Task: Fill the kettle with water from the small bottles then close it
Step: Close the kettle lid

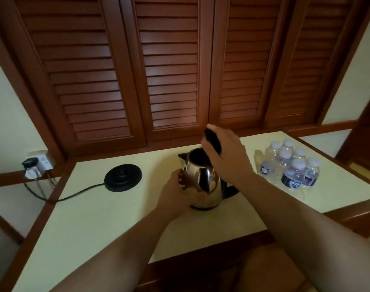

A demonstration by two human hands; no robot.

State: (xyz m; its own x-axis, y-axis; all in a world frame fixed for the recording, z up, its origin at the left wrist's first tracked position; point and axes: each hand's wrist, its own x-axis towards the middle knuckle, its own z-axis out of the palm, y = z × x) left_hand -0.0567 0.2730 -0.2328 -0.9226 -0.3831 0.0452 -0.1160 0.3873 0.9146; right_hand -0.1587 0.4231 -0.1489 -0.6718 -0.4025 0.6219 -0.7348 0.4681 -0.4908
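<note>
Kettle opened, ready for filling

Steel kettle (203,182) stands on the cream table (108,224), off its black base (123,177), which lies apart to the left. The left hand (177,192) presses flat on the kettle body, probably to keep it steady. The right hand (226,157) grips the black lid (212,141) and holds it up above the mouth, so the opening is free. Inside looks dark; I cannot tell if water is there. Small bottles (291,167), all capped, wait in a group at the right.
</note>
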